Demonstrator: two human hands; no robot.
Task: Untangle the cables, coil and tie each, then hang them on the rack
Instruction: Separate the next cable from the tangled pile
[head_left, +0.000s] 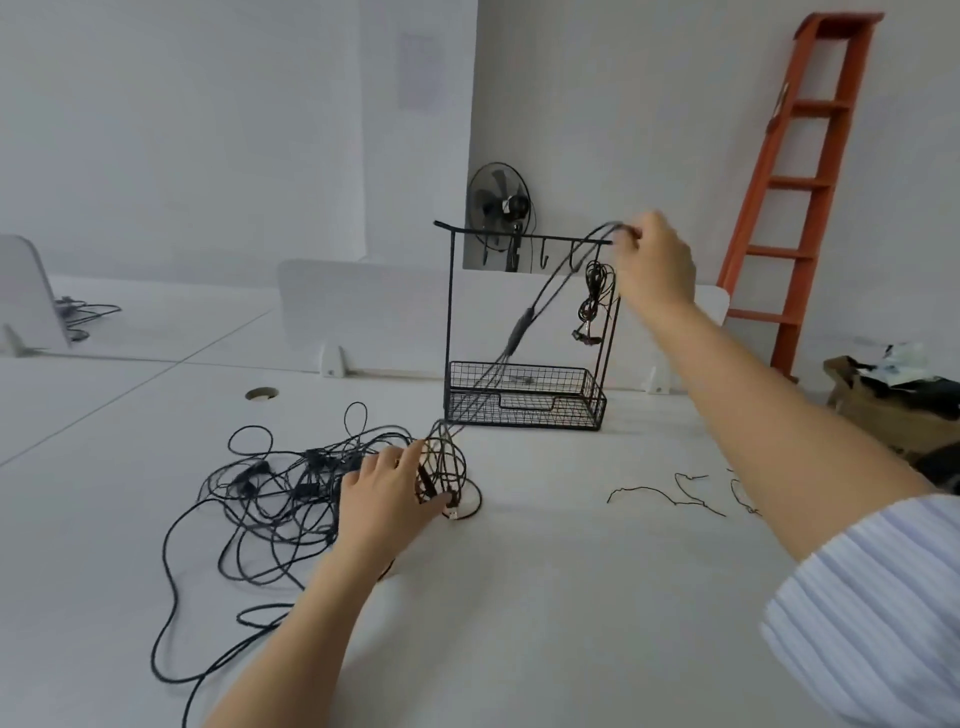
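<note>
The right hand (657, 260) is raised well above the desk (545, 597), fingers pinched on a doubled run of cable (524, 322) that stretches taut from it down to the left hand (384, 493). Lifting it this high looks meant to draw the strand out of the tangle (275, 493) and show where it still snags.

The left hand lies low, fingers spread and fairly straight over the near edge of the tangle, seemingly pressing it down so the pile stays put as the strand is pulled. A small bunch of loops stands up between its forefinger and thumb; whether it nips them I cannot tell.

The rack (449, 322) stands beyond both hands, its top bar level with the right hand. One coil (595, 301) hangs from a hook just below that hand, so one cable appears done. Loose ties (665, 493) lie under the right forearm, within easy reach for binding. Most of the tangle lies left of the left hand.
</note>
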